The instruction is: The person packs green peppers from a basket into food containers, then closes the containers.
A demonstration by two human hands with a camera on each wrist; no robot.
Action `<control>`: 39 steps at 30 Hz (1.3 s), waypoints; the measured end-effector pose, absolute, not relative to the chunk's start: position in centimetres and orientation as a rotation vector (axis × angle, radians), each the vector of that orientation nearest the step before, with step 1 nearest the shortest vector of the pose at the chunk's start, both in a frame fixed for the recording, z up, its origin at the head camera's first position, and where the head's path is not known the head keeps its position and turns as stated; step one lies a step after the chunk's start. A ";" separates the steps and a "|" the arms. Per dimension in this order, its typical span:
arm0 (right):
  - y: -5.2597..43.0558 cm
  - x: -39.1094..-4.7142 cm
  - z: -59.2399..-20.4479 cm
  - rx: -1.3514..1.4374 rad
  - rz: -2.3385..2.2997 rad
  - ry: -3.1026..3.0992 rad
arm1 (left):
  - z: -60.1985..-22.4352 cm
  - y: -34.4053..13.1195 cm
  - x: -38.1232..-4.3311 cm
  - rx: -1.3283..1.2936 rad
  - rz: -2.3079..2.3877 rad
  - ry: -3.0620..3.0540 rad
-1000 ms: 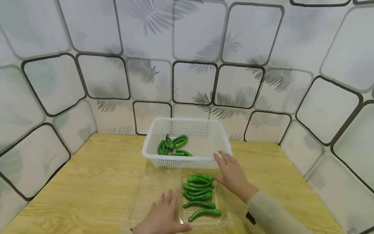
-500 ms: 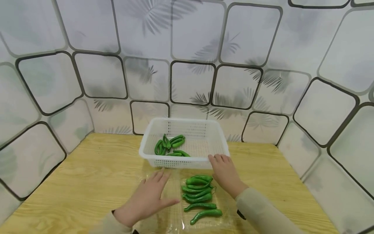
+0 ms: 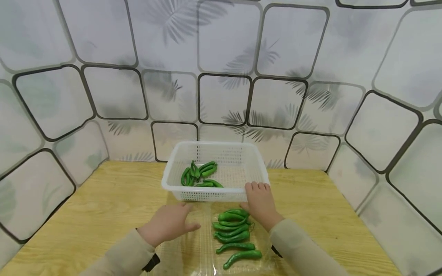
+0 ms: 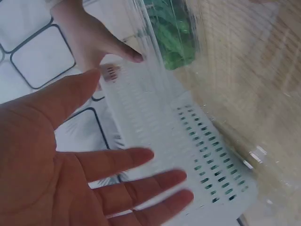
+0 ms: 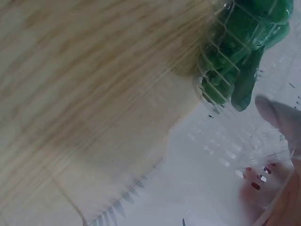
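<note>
A white perforated plastic basket stands at the back of the table with several green peppers in its left half. My right hand grips its front right rim, fingers over the edge and thumb on the outer side. My left hand hovers before the basket's front left, over the clear plastic clamshell box. In the left wrist view its fingers are spread and hold nothing. More green peppers lie in a column in the box's right half. The right wrist view shows them through clear plastic.
The wooden table meets a tile-patterned wall covering behind the basket and at both sides. The clamshell lies flat, unfolded, between me and the basket.
My left hand has moved left and forward, off the middle of the clamshell toward the basket's front left. My right hand has gone from resting by the rim to gripping it.
</note>
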State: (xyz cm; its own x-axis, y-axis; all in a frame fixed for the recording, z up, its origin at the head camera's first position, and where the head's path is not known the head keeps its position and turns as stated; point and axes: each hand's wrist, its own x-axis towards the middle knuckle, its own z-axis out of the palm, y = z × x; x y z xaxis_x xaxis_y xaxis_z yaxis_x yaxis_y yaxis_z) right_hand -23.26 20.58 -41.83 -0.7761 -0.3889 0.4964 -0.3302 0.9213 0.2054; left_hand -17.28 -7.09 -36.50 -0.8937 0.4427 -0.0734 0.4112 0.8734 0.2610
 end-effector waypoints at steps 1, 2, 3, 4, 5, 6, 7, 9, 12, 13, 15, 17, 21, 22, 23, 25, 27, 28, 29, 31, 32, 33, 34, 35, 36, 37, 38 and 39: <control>20.5 -23.3 -41.8 0.507 -0.136 -2.519 | -36.6 -7.1 -17.5 0.692 0.351 2.905; 20.5 -23.3 -41.8 0.493 -0.140 -2.528 | -36.7 -7.1 -17.7 0.707 0.330 2.891; 20.3 -23.2 -41.7 0.469 -0.144 -2.546 | -36.8 -7.1 -17.8 0.717 0.311 2.876; 20.2 -23.2 -41.7 0.448 -0.149 -2.560 | -37.0 -7.1 -17.9 0.720 0.293 2.862; 20.1 -23.2 -41.7 0.428 -0.160 -2.575 | -37.0 -7.1 -18.0 0.721 0.286 2.851; 20.0 -23.2 -41.8 0.416 -0.166 -2.581 | -36.9 -7.2 -18.0 0.724 0.287 2.852; 19.9 -23.2 -41.9 0.403 -0.174 -2.594 | -36.7 -7.2 -18.1 0.741 0.302 2.868; 19.7 -23.3 -42.0 0.387 -0.176 -2.610 | -35.7 -7.3 -18.5 0.783 0.371 2.908; 19.7 -23.3 -42.0 0.400 -0.186 -2.604 | -33.9 -7.0 -19.5 0.866 0.399 3.004; 19.7 -23.3 -41.9 0.404 -0.192 -2.611 | -33.6 -6.9 -20.1 0.884 0.378 3.039; 19.9 -23.3 -41.8 0.431 -0.192 -2.604 | -33.2 -6.5 -21.5 0.892 0.318 3.084; 20.3 -23.4 -41.6 0.470 -0.187 -2.606 | -33.2 -6.1 -23.1 0.880 0.276 3.094; 20.8 -23.5 -41.2 0.551 -0.165 -2.651 | -34.1 -5.6 -26.3 0.823 0.302 3.021; 20.9 -23.5 -41.0 0.565 -0.159 -2.672 | -34.4 -5.5 -27.0 0.800 0.317 2.989; 21.0 -23.5 -40.9 0.579 -0.160 -2.691 | -34.6 -5.5 -27.6 0.776 0.323 2.955; 21.2 -23.5 -40.7 0.603 -0.160 -2.721 | -35.1 -5.4 -28.7 0.736 0.337 2.886; 21.2 -23.6 -40.5 0.635 -0.158 -2.732 | -35.5 -5.4 -29.7 0.699 0.332 2.810; 21.2 -23.6 -40.3 0.654 -0.159 -2.735 | -35.7 -5.4 -30.1 0.675 0.332 2.769; 21.2 -23.6 -40.3 0.670 -0.166 -2.735 | -35.9 -5.5 -30.5 0.646 0.333 2.729; 21.2 -23.6 -40.0 0.701 -0.155 -2.741 | -36.2 -5.6 -31.1 0.598 0.319 2.666; 21.2 -23.6 -39.9 0.710 -0.148 -2.747 | -36.3 -5.6 -31.4 0.574 0.301 2.642; 21.1 -23.6 -39.8 0.719 -0.149 -2.753 | -36.3 -5.7 -31.7 0.541 0.289 2.619; 21.1 -23.7 -39.7 0.723 -0.153 -2.760 | -36.4 -5.7 -31.9 0.510 0.281 2.597; 21.1 -23.7 -39.6 0.725 -0.160 -2.765 | -36.4 -5.7 -32.1 0.472 0.275 2.581; 21.1 -23.7 -39.5 0.726 -0.165 -2.772 | -36.3 -5.8 -32.3 0.441 0.268 2.569; 21.1 -23.7 -39.5 0.726 -0.181 -2.779 | -36.3 -5.8 -32.4 0.400 0.273 2.554; 21.1 -23.7 -39.4 0.728 -0.189 -2.780 | -36.4 -5.8 -32.6 0.367 0.278 2.543; 21.2 -23.7 -39.3 0.728 -0.202 -2.783 | -36.4 -5.8 -32.7 0.333 0.291 2.532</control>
